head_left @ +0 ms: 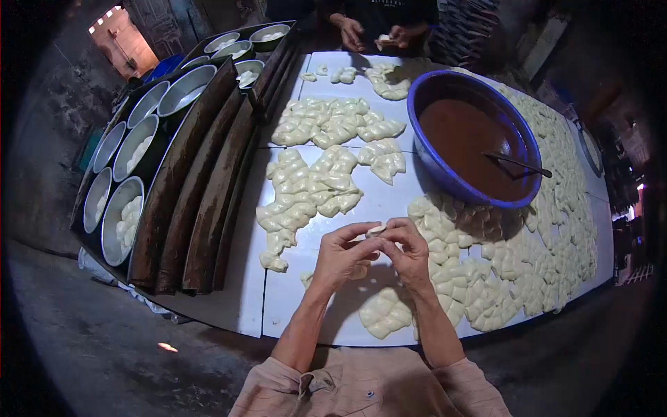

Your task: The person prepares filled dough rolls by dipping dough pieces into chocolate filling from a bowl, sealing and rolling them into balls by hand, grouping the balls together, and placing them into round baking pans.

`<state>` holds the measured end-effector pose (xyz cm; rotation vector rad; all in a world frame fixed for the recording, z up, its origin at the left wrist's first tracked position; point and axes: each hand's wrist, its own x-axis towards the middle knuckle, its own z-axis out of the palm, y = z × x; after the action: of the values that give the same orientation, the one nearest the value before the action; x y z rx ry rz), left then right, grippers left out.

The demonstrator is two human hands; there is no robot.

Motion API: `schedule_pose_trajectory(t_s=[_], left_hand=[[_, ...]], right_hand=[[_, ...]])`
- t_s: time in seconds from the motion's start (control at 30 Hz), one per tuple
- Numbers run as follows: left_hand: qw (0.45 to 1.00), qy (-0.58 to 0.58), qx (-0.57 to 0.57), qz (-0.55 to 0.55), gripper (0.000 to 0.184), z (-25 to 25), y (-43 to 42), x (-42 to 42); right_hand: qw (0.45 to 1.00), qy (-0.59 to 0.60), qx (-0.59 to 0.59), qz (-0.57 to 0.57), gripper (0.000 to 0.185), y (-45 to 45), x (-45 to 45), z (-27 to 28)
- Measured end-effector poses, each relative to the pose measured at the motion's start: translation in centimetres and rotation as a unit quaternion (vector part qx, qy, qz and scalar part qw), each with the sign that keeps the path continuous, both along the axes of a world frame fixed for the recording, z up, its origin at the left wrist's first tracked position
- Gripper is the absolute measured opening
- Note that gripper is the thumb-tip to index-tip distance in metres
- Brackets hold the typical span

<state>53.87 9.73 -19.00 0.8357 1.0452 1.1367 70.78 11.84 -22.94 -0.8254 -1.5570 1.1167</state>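
Note:
Above the near part of the white table [295,278], my left hand [339,256] and my right hand [408,256] meet. Their fingertips pinch a small piece of pale dough [376,231], which the fingers partly hide. Under my right forearm lies a flat cluster of dough pieces [385,313]. Farther left, glossy dough pieces [313,184] stick together in a sheet. More dough pieces [493,292] spread over the right side of the table.
A blue basin [424,142] of brown liquid stands right of centre, with a dark-handled utensil [517,164] in it. At left, round metal pans [111,229], some holding dough, stand beside long dark wooden boards [201,201]. Across the table, another person's hands [392,36] hold dough.

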Motion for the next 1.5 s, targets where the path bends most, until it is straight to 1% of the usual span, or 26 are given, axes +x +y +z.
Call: schedule_pose_trajectory(t_s=[0.03, 0.13, 0.23, 0.3, 0.33, 0.37, 0.4, 0.47, 0.53, 0.57, 0.67, 0.7, 0.73, 0.8, 0.83, 0.93, 0.97, 1.1, 1.2, 1.23, 1.33, 1.37, 1.4, 1.43, 1.47, 1.5], left_hand=[[1.0, -0.007, 0.0, -0.007, 0.026, -0.2, 0.0, -0.1], [0.999, -0.02, -0.002, -0.029, 0.024, -1.2, -0.2, -1.0], [0.997, -0.035, 0.004, -0.065, 0.026, -2.0, -0.6, -1.2], [0.991, -0.112, -0.029, -0.06, 0.026, -1.0, -1.0, -1.2], [0.986, -0.151, -0.045, -0.057, 0.026, -0.7, -1.2, -1.2], [0.998, -0.017, -0.005, -0.053, 0.029, -1.4, -1.1, -0.7], [0.998, 0.039, 0.014, -0.053, 0.033, -1.7, -1.0, -0.5], [0.999, 0.022, -0.02, 0.022, 0.033, -1.6, -1.0, 0.0], [0.999, 0.032, -0.024, 0.011, 0.037, -1.9, -1.2, -0.4], [0.999, 0.036, -0.027, 0.005, 0.039, -2.1, -1.5, -0.5], [0.993, 0.101, -0.057, 0.012, 0.045, -1.2, -2.5, -0.7], [0.983, 0.17, -0.067, 0.013, 0.051, -0.3, -3.0, -1.3], [0.968, 0.248, -0.034, 0.011, 0.053, -0.7, -3.4, -2.2], [0.916, 0.399, 0.033, 0.008, 0.057, -1.9, -4.1, -4.1], [0.913, 0.405, -0.005, -0.042, 0.073, -1.6, -4.3, -4.8], [0.864, 0.487, 0.041, -0.119, 0.091, -3.7, -4.4, -4.3], [0.868, 0.477, 0.007, -0.134, 0.102, -3.7, -4.0, -3.5], [0.861, 0.495, 0.038, -0.113, 0.102, -4.7, -3.4, -2.1], [0.86, 0.499, 0.006, -0.104, 0.106, -4.4, -3.0, -2.5], [0.865, 0.491, 0.003, -0.104, 0.103, -4.2, -2.8, -2.3], [0.859, 0.492, -0.005, -0.139, 0.098, -5.5, -1.5, -1.6], [0.886, 0.455, 0.01, -0.092, 0.089, -5.9, -1.7, -1.3], [0.888, 0.45, 0.02, -0.093, 0.082, -5.4, -1.5, -1.4], [0.909, 0.4, 0.001, -0.117, 0.078, -4.2, -1.3, -1.6], [0.929, 0.359, 0.01, -0.091, 0.078, -6.7, -1.6, -1.7], [0.922, 0.374, 0.021, -0.102, 0.079, -5.6, -1.7, -2.1]], right_hand=[[0.997, 0.066, -0.034, -0.033, 0.018, -0.6, -1.1, 0.8], [0.984, 0.135, -0.087, -0.08, 0.016, -1.6, -3.0, 1.8], [0.994, 0.043, -0.033, -0.099, 0.014, -1.2, -2.5, 0.4], [0.986, -0.053, 0.024, -0.157, 0.013, -0.9, -2.3, 0.5], [0.986, -0.064, 0.026, -0.154, 0.013, -0.8, -2.3, 0.3], [0.985, -0.075, 0.029, -0.15, 0.013, -0.7, -2.2, -0.1], [0.985, -0.086, 0.032, -0.146, 0.013, -0.7, -2.2, -0.1], [0.987, -0.067, -0.04, -0.138, 0.017, -1.7, -2.3, 1.1], [0.986, -0.016, -0.077, -0.146, 0.021, -2.7, -2.7, 3.7], [0.986, -0.127, -0.032, -0.103, 0.025, -3.2, -1.9, 3.6], [0.986, -0.117, -0.108, -0.057, 0.029, -4.3, -0.1, 2.3], [0.941, -0.02, -0.332, -0.059, 0.028, -4.5, 0.1, 4.1], [0.951, -0.094, -0.286, -0.064, 0.035, -3.9, 1.2, 3.2], [0.947, -0.142, -0.286, -0.021, 0.045, -3.0, 3.6, 0.5], [0.934, -0.176, -0.311, 0.02, 0.054, -2.4, 3.9, 0.0], [0.929, -0.228, -0.287, 0.045, 0.055, -1.7, 1.5, -1.4], [0.932, -0.254, -0.256, 0.031, 0.056, -1.5, 0.7, -0.9], [0.932, -0.249, -0.242, -0.106, 0.06, -3.0, -0.7, 0.3], [0.922, -0.268, -0.248, -0.128, 0.064, -4.1, -0.4, -0.3], [0.921, -0.28, -0.241, -0.124, 0.063, -4.2, -0.8, -1.2], [0.918, -0.361, -0.147, -0.064, 0.056, -3.5, -1.9, -2.0], [0.914, -0.358, -0.178, -0.06, 0.048, -3.0, -2.3, -1.6], [0.939, -0.253, -0.229, -0.05, 0.046, -2.8, -2.2, -2.6], [0.95, -0.143, -0.276, -0.029, 0.045, -2.6, -1.9, -3.7], [0.932, -0.089, -0.351, -0.015, 0.043, -2.4, -1.8, -3.4], [0.918, -0.025, -0.397, 0.015, 0.042, -2.7, -1.8, -0.9]])
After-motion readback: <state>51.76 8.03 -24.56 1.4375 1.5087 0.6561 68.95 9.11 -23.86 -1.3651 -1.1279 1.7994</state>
